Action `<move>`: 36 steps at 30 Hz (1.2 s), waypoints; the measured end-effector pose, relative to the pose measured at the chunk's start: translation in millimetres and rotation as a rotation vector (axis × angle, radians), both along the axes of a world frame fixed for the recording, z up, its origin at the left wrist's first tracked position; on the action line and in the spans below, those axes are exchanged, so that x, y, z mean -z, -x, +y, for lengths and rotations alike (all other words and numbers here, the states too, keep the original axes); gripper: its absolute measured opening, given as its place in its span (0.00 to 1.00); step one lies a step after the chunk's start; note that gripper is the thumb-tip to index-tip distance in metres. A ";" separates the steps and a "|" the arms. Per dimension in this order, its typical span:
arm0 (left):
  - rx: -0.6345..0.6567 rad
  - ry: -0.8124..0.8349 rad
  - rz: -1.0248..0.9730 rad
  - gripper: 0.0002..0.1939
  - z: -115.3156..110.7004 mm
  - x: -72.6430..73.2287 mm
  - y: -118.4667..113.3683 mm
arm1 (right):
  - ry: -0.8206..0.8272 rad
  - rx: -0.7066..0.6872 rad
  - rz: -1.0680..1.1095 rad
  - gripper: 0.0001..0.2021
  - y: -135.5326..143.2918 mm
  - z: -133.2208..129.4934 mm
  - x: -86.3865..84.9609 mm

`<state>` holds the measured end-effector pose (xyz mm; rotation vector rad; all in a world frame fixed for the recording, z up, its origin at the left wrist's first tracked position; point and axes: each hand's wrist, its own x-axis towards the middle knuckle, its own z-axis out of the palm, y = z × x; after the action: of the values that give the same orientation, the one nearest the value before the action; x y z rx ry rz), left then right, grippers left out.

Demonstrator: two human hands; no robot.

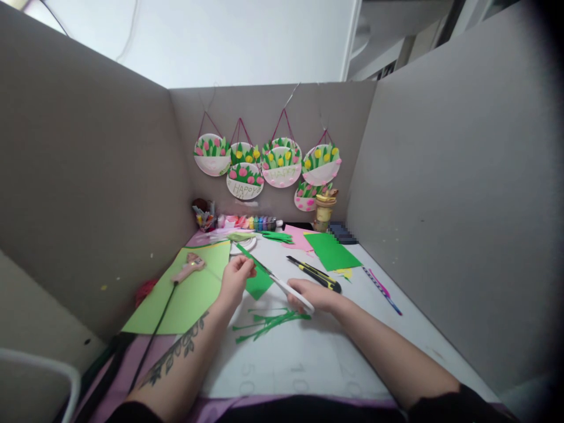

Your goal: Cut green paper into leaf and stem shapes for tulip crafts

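Note:
My left hand pinches a piece of dark green paper above the white work surface. In my right hand is a pair of scissors with white handles, its blades pointing up and left along the green paper, close to my left fingers. How far the blades are parted I cannot tell. Just below both hands lies a loose pile of thin green paper strips. A black and yellow box cutter rests beyond my right hand.
A pink glue gun with a black cord lies on light green paper at left. Dark green paper and a pen are at right. Paper-plate flower baskets hang on the grey back panel; side panels flank the table.

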<state>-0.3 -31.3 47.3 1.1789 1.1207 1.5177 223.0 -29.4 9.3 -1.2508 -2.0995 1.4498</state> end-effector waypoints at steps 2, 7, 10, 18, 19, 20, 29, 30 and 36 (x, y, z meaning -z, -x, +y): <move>0.018 -0.003 0.002 0.10 -0.9 -0.1 -1.0 | -0.030 -0.016 -0.012 0.07 -0.2 0.2 0.7; 0.048 -0.008 0.016 0.11 -1.4 -0.1 -1.3 | -0.047 -0.008 -0.032 0.06 0.2 -1.1 -1.6; 0.053 0.000 0.000 0.12 -1.4 -0.2 -1.1 | -0.021 -0.005 -0.034 0.06 0.7 -2.0 -4.4; 0.060 0.002 -0.008 0.12 -1.4 0.4 -1.5 | -0.039 -0.010 -0.047 0.04 -0.4 -1.6 -6.8; 0.059 0.008 -0.010 0.12 -0.8 0.9 -1.4 | -0.038 -0.008 -0.044 0.05 -0.6 -1.2 -6.0; 0.057 0.014 -0.012 0.12 -0.1 1.5 -1.0 | -0.037 -0.004 -0.039 0.05 -0.9 -0.7 -4.9; -0.005 -0.006 0.015 0.09 5.4 3.8 5.7 | -0.015 -0.012 -0.020 0.07 -1.0 2.6 3.3; -0.005 -0.007 0.017 0.09 5.2 3.7 5.6 | -0.012 -0.011 -0.020 0.06 -0.8 2.5 3.2; 0.028 0.001 0.010 0.11 3.0 4.8 1.5 | -0.037 0.005 -0.009 0.06 1.4 0.1 -0.3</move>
<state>-1.9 -28.3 42.5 1.1982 1.1071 1.4916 221.6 -29.3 9.7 -1.2502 -2.1179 1.3992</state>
